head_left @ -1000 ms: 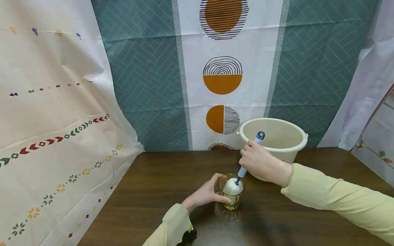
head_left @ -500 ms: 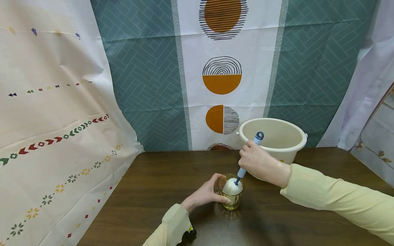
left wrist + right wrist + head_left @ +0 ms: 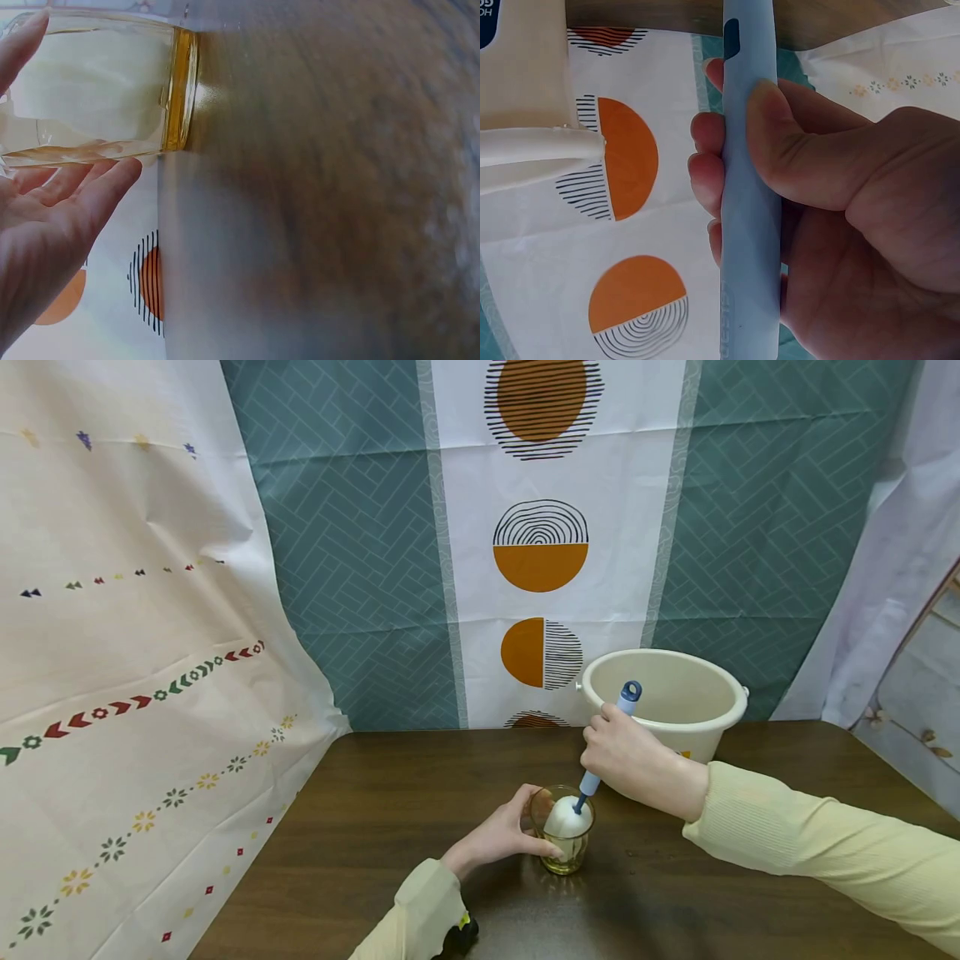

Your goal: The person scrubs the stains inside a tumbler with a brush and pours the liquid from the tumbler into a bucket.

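Note:
An amber-tinted drinking glass (image 3: 564,857) stands upright on the brown table. My left hand (image 3: 501,833) grips it from the left, thumb at the near side and fingers round the far side; the left wrist view shows the glass (image 3: 97,90) between thumb and fingers. Inside the glass sits the white, rounded sponge head of a cup brush (image 3: 567,820). Its light blue handle slants up to the right, and my right hand (image 3: 637,764) holds it. In the right wrist view the thumb lies along the handle (image 3: 750,187), fingers wrapped behind.
A cream bucket (image 3: 697,739) stands behind my right hand at the back of the table (image 3: 405,777). Patterned cloths hang behind the table and along its left side. A small black object (image 3: 461,935) is by my left cuff.
The sponge head has shifted very slightly to the right inside the glass. Both hands keep their grips and stay almost in place.

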A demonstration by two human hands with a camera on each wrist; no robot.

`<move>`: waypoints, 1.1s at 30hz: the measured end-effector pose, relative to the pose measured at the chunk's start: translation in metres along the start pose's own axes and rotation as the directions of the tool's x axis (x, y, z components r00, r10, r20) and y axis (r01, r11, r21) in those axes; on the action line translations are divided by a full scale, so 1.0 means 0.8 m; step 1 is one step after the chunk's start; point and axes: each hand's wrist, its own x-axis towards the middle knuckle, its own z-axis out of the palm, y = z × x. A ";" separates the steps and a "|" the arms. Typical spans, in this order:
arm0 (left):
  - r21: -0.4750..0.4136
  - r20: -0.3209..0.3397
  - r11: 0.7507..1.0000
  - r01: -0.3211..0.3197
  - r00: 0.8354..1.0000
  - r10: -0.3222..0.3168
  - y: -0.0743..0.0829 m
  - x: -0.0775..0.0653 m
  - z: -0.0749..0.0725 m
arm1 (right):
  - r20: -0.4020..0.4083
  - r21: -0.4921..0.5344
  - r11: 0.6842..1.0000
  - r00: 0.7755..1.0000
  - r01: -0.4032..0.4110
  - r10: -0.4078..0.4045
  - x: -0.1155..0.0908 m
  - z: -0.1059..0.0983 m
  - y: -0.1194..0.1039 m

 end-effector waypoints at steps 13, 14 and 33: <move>-0.023 0.004 1.000 -0.007 1.000 0.007 0.001 -0.002 0.000 | 0.003 0.022 1.000 1.000 0.006 -0.006 -0.002 -0.006 0.004; -0.023 0.004 1.000 -0.009 1.000 0.009 0.000 -0.002 0.000 | 0.002 0.024 1.000 1.000 0.009 -0.009 -0.002 -0.007 0.004; -0.015 -0.002 1.000 0.005 1.000 -0.005 0.000 -0.001 0.000 | -0.044 0.059 0.997 0.998 0.046 -0.044 -0.001 -0.011 0.013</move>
